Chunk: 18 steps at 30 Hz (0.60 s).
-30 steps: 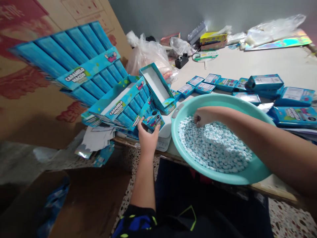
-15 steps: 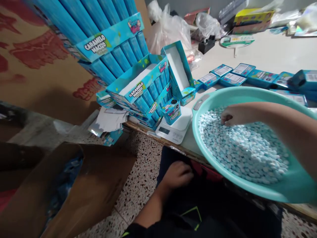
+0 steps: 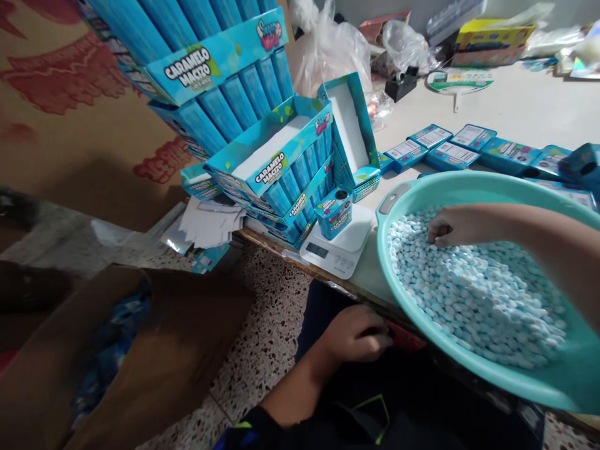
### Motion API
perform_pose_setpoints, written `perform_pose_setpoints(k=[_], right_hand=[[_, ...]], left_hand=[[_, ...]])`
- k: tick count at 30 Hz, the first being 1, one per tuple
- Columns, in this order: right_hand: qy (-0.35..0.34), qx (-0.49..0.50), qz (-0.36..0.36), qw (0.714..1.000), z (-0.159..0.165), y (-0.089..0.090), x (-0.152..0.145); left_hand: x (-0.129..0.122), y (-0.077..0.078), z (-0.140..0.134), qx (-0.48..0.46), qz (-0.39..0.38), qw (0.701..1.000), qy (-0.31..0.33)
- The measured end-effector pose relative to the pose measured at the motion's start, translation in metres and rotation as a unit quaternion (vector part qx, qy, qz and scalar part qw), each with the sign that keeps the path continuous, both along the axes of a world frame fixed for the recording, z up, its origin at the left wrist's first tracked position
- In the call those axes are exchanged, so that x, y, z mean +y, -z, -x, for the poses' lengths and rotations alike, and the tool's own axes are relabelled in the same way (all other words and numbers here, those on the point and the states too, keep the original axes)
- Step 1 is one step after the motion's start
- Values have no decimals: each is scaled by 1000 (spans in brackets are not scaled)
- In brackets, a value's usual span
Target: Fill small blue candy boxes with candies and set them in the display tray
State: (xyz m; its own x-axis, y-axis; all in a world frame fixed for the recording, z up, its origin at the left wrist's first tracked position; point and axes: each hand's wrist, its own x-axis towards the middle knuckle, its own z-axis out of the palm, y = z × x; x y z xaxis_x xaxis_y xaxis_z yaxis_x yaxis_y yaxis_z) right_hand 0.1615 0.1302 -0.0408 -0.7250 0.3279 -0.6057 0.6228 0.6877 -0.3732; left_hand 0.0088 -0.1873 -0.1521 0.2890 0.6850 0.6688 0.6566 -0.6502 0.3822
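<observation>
A teal oval basin (image 3: 473, 375) holds a heap of small pale blue and white candies (image 3: 473, 294). My right hand (image 3: 443, 226) is down in the basin, its fingers curled together at the candies' surface; whatever is between them is hidden. Low on my lap rests my left hand (image 3: 359, 334), loosely closed, with nothing visible in it. Left of the basin a white digital scale (image 3: 340, 253) lies at the table edge, and a small blue candy box (image 3: 334, 214) stands upright on it.
Blue display cartons (image 3: 269, 178) full of candy boxes are stacked at the left. Several blue boxes (image 3: 450, 155) lie behind the basin. Plastic bags (image 3: 328, 50) and a yellow box (image 3: 492, 40) sit at the back. An open cardboard box (image 3: 173, 356) stands on the floor.
The view has shifted slightly, moving most things right in the picture. My left hand has moved a little toward the table edge over my lap. My right hand stays among the candies.
</observation>
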Motion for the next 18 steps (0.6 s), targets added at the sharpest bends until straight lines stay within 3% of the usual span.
perform_pose_setpoints(k=[2, 4, 6, 8, 9, 11, 14, 18], right_hand=[[5, -11, 9, 1000, 0, 0, 0], [9, -17, 15, 1000, 0, 1, -1], [8, -24, 18, 1000, 1, 0, -2], [13, -42, 21, 999, 4, -3, -3], [16, -50, 23, 998, 5, -5, -4], [13, -55, 26, 998, 8, -8, -6], [-8, -37, 28, 999, 11, -13, -8], [-23, -23, 23, 999, 12, -16, -7]], left_hand=[[3, -5, -3, 12, -60, 998, 26], [11, -22, 3, 18, -137, 990, -8], [25, -45, 19, -6, -165, 974, -154], [44, -65, 38, -59, -162, 925, -338], [55, -73, 47, -88, -152, 898, -403], [77, -80, 59, -127, -128, 861, -476], [101, -79, 66, -150, -89, 850, -497], [107, -79, 67, -145, -43, 873, -463]])
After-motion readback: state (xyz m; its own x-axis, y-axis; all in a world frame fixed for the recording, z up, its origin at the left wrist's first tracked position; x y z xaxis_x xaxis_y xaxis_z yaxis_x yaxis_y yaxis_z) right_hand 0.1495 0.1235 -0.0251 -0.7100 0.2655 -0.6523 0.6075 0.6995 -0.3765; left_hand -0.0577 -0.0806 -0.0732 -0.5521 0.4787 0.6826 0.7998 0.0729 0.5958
